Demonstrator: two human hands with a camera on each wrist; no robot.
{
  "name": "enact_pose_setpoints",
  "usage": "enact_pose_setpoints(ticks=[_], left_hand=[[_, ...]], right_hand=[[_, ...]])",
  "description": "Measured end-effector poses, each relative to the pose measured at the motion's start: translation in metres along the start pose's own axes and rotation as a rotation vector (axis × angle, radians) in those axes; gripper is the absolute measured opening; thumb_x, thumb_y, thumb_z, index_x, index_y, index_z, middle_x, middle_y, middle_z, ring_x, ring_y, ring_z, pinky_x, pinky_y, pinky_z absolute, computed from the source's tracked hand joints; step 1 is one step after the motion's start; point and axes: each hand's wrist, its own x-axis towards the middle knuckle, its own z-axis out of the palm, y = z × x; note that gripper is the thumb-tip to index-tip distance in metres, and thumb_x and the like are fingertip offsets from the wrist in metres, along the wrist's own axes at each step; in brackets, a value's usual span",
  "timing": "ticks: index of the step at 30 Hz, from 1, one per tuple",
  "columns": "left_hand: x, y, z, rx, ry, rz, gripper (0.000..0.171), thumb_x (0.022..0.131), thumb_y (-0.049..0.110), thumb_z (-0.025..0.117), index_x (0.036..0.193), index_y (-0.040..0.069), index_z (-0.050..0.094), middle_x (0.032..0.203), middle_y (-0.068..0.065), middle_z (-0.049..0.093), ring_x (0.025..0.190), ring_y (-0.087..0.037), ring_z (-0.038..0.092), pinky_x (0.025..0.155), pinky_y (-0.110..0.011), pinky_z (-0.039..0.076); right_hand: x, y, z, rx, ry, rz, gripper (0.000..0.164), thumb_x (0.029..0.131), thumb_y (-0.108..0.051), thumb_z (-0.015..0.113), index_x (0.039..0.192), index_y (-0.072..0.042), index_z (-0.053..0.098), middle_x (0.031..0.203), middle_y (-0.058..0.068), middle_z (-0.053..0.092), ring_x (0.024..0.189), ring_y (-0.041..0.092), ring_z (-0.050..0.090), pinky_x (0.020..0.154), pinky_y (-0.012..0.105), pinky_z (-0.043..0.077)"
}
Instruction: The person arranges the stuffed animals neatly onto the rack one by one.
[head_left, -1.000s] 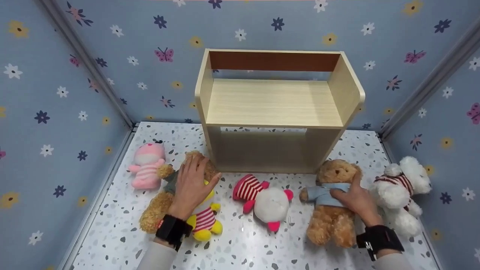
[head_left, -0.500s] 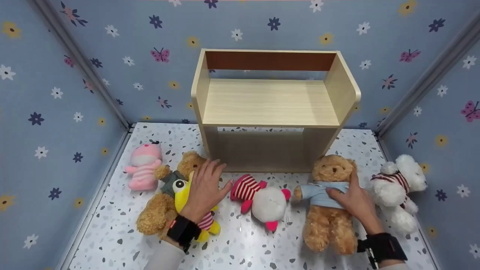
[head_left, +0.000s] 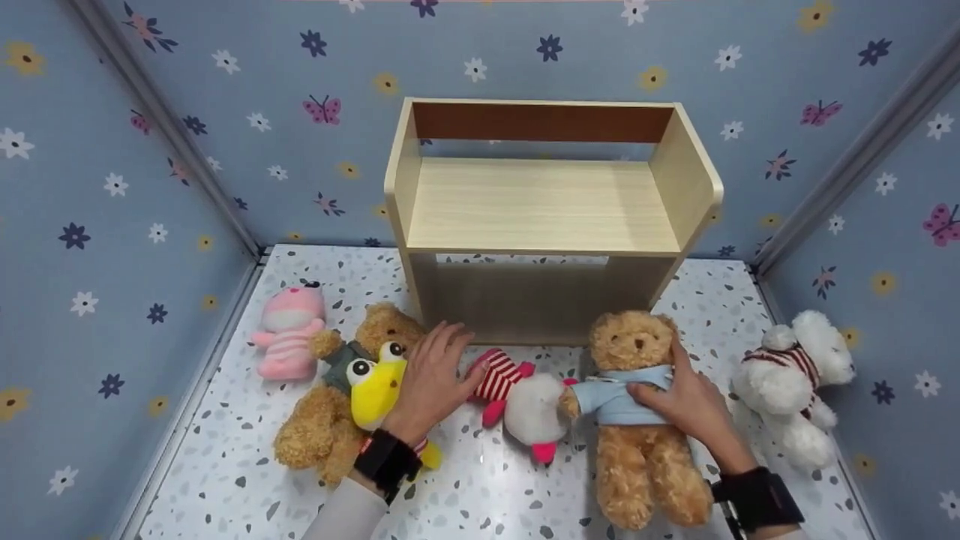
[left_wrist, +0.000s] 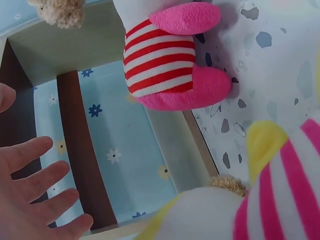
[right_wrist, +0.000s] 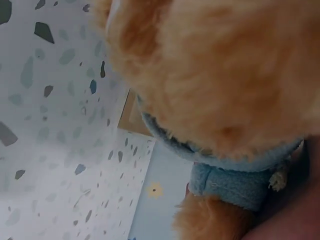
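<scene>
My right hand (head_left: 690, 405) grips a brown teddy bear (head_left: 626, 465) in a light blue sweater by its side, thumb across the chest. The bear faces up, apparently raised off the speckled surface, and fills much of the right wrist view. Its paw overlaps a white and pink plush toy (head_left: 536, 409) with red stripes. My left hand (head_left: 435, 382) hovers with fingers spread, holding nothing, over the side of a yellow plush toy (head_left: 375, 394) with big eyes. That toy lies on a curly brown teddy bear (head_left: 315, 431). In the left wrist view the striped plush (left_wrist: 160, 60) appears beyond my fingers.
A two-level wooden shelf (head_left: 540, 206) stands at the back against the flowered wall (head_left: 510, 45). A pink plush toy (head_left: 289, 337) lies at the left, and a white plush dog (head_left: 787, 382) at the right. Side walls bound the speckled surface (head_left: 510, 502).
My right hand has taken the blue-sweatered bear leftward and seemingly upward, away from the white dog. My left hand has shifted right, uncovering the yellow toy's face and the curly bear.
</scene>
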Motion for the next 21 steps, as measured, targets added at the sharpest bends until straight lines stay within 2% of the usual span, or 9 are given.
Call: enact_pose_setpoints(ticks=[7, 11, 13, 15, 19, 21], left_hand=[[0.004, 0.005, 0.009, -0.070, 0.007, 0.022, 0.047, 0.097, 0.040, 0.067, 0.133, 0.009, 0.067, 0.145, -0.013, 0.057, 0.140, -0.037, 0.047, 0.114, -0.059, 0.038], [0.006, 0.015, 0.016, -0.217, -0.030, -0.039, 0.048, 0.099, 0.041, 0.066, 0.135, 0.010, 0.066, 0.145, -0.012, 0.058, 0.137, -0.035, 0.050, 0.114, -0.057, 0.040], [0.008, 0.022, 0.020, -0.349, -0.060, -0.075, 0.047, 0.100, 0.039, 0.065, 0.137, 0.009, 0.064, 0.143, -0.012, 0.059, 0.134, -0.035, 0.053, 0.113, -0.055, 0.042], [0.009, 0.030, 0.026, -0.541, -0.102, -0.124, 0.047, 0.103, 0.036, 0.063, 0.140, 0.007, 0.061, 0.142, -0.014, 0.059, 0.133, -0.036, 0.055, 0.112, -0.052, 0.044], [0.011, 0.049, 0.045, -0.964, -0.147, -0.289, 0.050, 0.104, 0.029, 0.062, 0.144, 0.001, 0.054, 0.141, -0.021, 0.058, 0.131, -0.035, 0.056, 0.109, -0.047, 0.047], [0.012, 0.059, 0.056, -1.095, -0.149, -0.383, 0.056, 0.102, 0.029, 0.065, 0.146, -0.001, 0.050, 0.140, -0.022, 0.059, 0.130, -0.034, 0.057, 0.107, -0.044, 0.048]], right_hand=[[0.007, -0.015, 0.003, 0.016, 0.045, -0.032, 0.123, 0.086, -0.067, 0.072, 0.166, -0.006, 0.002, 0.134, 0.044, 0.053, 0.107, 0.054, 0.064, 0.088, 0.063, 0.052], [0.014, -0.024, 0.004, 0.027, 0.076, -0.062, 0.122, 0.085, -0.064, 0.074, 0.166, -0.006, 0.003, 0.130, 0.044, 0.056, 0.103, 0.054, 0.065, 0.085, 0.064, 0.053], [0.018, -0.027, 0.006, 0.035, 0.099, -0.078, 0.121, 0.085, -0.062, 0.076, 0.166, -0.007, 0.005, 0.128, 0.044, 0.057, 0.102, 0.054, 0.065, 0.085, 0.064, 0.053], [0.022, -0.030, 0.009, 0.054, 0.121, -0.094, 0.119, 0.084, -0.059, 0.078, 0.166, -0.008, 0.008, 0.128, 0.044, 0.058, 0.103, 0.054, 0.065, 0.086, 0.064, 0.053], [0.030, -0.035, 0.015, 0.097, 0.142, -0.109, 0.117, 0.083, -0.056, 0.081, 0.166, -0.011, 0.012, 0.132, 0.041, 0.057, 0.110, 0.054, 0.063, 0.091, 0.063, 0.051], [0.034, -0.038, 0.017, 0.122, 0.141, -0.110, 0.117, 0.083, -0.056, 0.081, 0.166, -0.010, 0.013, 0.135, 0.040, 0.056, 0.113, 0.053, 0.062, 0.093, 0.063, 0.050]])
